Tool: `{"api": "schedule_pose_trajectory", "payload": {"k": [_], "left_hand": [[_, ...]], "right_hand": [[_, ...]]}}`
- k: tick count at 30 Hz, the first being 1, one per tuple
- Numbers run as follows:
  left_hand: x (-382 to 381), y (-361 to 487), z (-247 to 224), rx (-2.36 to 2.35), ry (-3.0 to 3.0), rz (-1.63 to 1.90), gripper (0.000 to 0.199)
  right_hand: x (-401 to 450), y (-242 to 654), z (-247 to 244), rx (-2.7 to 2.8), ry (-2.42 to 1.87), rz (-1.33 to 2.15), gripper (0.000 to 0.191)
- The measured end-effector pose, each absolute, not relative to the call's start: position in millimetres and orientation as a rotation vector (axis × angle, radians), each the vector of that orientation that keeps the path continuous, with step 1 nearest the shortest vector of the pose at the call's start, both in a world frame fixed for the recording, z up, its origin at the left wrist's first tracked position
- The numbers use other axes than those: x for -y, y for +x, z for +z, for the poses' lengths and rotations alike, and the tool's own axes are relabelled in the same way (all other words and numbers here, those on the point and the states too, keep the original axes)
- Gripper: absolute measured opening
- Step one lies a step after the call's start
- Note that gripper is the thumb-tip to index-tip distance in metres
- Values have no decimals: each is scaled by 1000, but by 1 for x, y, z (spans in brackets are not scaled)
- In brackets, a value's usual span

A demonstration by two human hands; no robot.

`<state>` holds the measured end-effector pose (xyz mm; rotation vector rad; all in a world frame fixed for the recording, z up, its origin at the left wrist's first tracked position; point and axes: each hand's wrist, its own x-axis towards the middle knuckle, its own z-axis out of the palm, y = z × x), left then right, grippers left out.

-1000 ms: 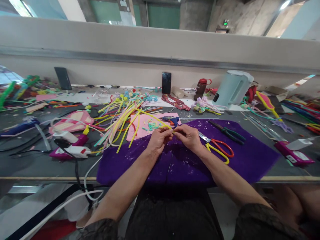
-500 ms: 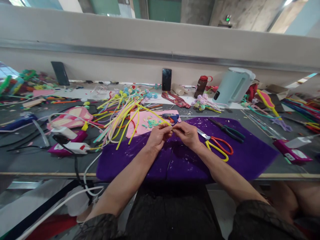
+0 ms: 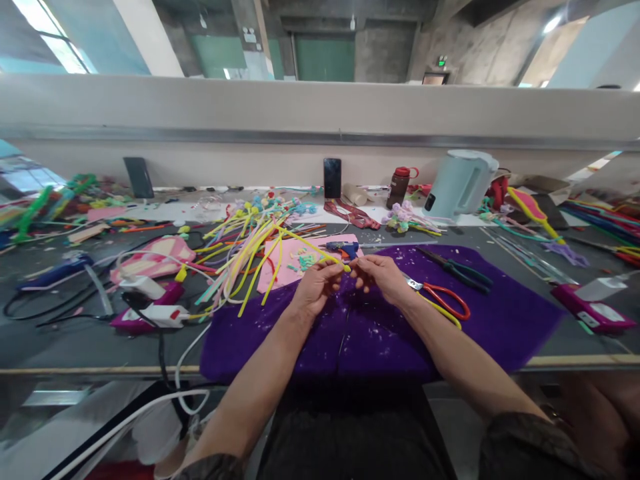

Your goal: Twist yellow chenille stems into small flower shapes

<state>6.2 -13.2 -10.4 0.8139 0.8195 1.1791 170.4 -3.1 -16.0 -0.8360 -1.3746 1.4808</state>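
Observation:
A yellow pipe cleaner (image 3: 310,245) runs from the bundle of stems (image 3: 250,247) to my left hand (image 3: 317,287), which pinches it near its small coiled tip. Facing that tip is my right hand (image 3: 380,277), thumb and fingertips pressed together; whatever they hold is too small to make out. Both hands are over the purple cloth (image 3: 310,340). Just behind them lie a blue glue gun (image 3: 346,249) and a pink sheet (image 3: 273,270) with small green and yellow bits. Scissors with red and yellow handles (image 3: 445,300) lie beside my right forearm.
Dark pliers (image 3: 463,270) rest on the cloth's right part. Behind stand a phone (image 3: 332,179), a brown bottle (image 3: 399,187) and a pale blue kettle (image 3: 460,183). Power strips with cables (image 3: 150,313) are at the left, another strip (image 3: 593,310) at the right.
The view has tilted up a little. My fingertips have moved slightly apart, and the yellow coiled tip now shows between my hands.

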Motion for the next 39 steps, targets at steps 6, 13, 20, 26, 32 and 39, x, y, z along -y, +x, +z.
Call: {"api": "schedule_pose_trajectory", "payload": {"k": [6,13,20,26,32,39], "left_hand": [[12,9,-16,-883,909,1125,18],[11,11,-22,-912,914,1186,24],[10,7,-21,-959,1008,1167,29],[9,5,-19,-962,969,1177,27],[8,5,-21,-880,884,1138,24],[11,4,-19,-868,897,1119,25]], "right_hand": [[9,162,-18,1401,-857,1492,30],[8,158,-22,1503,-947,1372,24],[10,153,-27,1503,-1016,1345,25],[11,155,-26,1504,-945,1361,28],[12,155,-26,1548,-917,1277,25],[14,156,-25,1578,-911,1268,24]]}}
